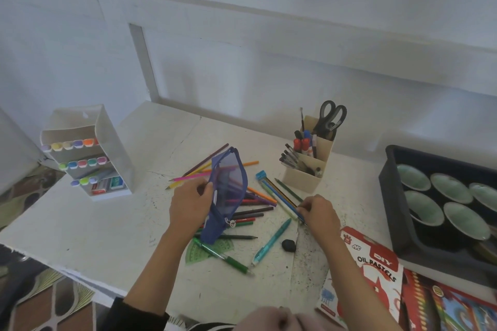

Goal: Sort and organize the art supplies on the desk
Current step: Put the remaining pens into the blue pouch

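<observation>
Pouch (228, 193) held upright by left hand (189, 203); right hand (318, 213) pinches pencils (282, 199) beside it.

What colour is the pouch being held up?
Blue and see-through; the pouch shows best in the head view.

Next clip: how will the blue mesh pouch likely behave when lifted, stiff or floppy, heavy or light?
Probably floppy: the blue mesh pouch bends and sags where the left hand grips its edge. Likely light for its size, as the mesh is thin and see-through. Its mouth may collapse, so the pencils pinched by the right hand might need guiding in.
</observation>
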`<state>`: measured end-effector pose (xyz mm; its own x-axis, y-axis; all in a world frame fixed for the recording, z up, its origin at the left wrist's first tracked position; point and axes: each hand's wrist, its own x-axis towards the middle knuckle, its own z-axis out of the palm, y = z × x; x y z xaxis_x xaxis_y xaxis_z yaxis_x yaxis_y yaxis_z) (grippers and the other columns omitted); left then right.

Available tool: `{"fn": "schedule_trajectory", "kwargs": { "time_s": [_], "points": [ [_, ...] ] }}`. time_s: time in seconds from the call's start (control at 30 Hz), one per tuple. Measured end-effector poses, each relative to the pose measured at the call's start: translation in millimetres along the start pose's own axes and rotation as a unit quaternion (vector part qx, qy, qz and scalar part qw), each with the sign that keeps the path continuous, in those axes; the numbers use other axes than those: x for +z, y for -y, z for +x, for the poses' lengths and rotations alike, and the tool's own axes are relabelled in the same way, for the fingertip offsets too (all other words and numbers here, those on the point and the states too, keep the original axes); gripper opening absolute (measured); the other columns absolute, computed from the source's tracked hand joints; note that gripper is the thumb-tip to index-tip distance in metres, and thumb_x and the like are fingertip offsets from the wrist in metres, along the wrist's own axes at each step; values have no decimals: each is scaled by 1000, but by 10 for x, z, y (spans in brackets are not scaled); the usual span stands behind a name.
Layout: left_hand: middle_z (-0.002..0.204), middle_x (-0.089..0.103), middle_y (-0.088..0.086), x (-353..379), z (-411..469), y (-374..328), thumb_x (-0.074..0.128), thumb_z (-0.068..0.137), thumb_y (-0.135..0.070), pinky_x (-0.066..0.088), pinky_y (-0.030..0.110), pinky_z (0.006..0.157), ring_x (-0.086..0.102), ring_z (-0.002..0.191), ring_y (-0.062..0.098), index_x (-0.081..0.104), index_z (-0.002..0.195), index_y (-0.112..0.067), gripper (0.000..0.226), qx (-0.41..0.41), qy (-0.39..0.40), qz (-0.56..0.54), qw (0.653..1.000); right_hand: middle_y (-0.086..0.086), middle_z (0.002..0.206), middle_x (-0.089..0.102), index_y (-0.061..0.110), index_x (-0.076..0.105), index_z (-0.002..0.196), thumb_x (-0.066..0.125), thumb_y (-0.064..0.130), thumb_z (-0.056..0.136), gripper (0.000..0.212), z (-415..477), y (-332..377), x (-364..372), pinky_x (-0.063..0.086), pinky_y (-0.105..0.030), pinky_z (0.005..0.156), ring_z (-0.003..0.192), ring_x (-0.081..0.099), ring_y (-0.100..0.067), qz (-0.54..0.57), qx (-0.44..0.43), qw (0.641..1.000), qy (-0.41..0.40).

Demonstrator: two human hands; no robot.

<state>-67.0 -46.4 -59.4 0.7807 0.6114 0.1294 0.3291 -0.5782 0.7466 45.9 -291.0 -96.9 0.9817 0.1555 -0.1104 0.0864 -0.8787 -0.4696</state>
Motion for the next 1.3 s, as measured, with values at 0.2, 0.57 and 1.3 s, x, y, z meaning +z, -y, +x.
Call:
{"fn": "schedule_trajectory", "kwargs": {
  "time_s": [0.2, 0.57, 1.3],
  "points": [
    [60, 59, 9, 73, -94, 59, 53, 94, -17, 39, 30, 55, 53, 57, 23, 61, 69, -1, 30, -24, -26, -20, 999, -2, 93, 66, 15, 65, 91, 63, 23, 88, 9, 25, 83, -47, 48, -29, 66, 81, 60, -16, -38, 2, 998, 49],
    [50, 43, -5, -51, -200, -102, 53, 91, -15, 28, 30, 58, 40, 56, 19, 40, 52, -21, 42, -78, -39, 9, 996, 6, 74, 59, 16, 66, 90, 68, 18, 84, 6, -275, 300, -340, 46, -22, 62, 66, 55, -5, 88, -90, 992, 16],
    [63, 60, 22, -230, -1, 243, 55, 82, -10, 48, 39, 64, 49, 57, 23, 58, 63, 1, 22, -161, -57, -56, 984, -14, 122, 53, 11, 57, 124, 44, 9, 94, 33, 481, 1022, 332, 45, -35, 88, 105, 57, -29, -56, -174, 981, 63]
  ]
}}
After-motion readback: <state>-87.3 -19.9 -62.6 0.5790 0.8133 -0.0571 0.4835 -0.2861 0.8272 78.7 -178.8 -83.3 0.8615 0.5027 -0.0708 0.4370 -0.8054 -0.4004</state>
